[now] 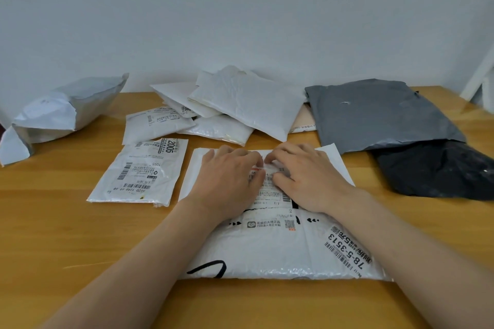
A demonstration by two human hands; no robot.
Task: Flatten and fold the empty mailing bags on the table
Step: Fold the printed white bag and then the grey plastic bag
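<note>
From the head camera, a large white mailing bag [280, 243] lies flat on the wooden table [66, 235], right in front of the person. Both hands rest on its far half: the left hand [230, 176] and the right hand [307, 173] lie palm down, fingers spread and close together over the shipping label [270, 187], gripping nothing. This looks like the flattening step; next the hands would likely sweep outward to push the air out, then lift one edge over for the fold. Counting what else is on the table: one small labelled bag [141, 171] just left of the big one, a loose pile of about four white bags [227, 107] behind, a grey bag [379, 112] over a black bag [438, 168] at right, and one crumpled bag [61, 112] far left.
</note>
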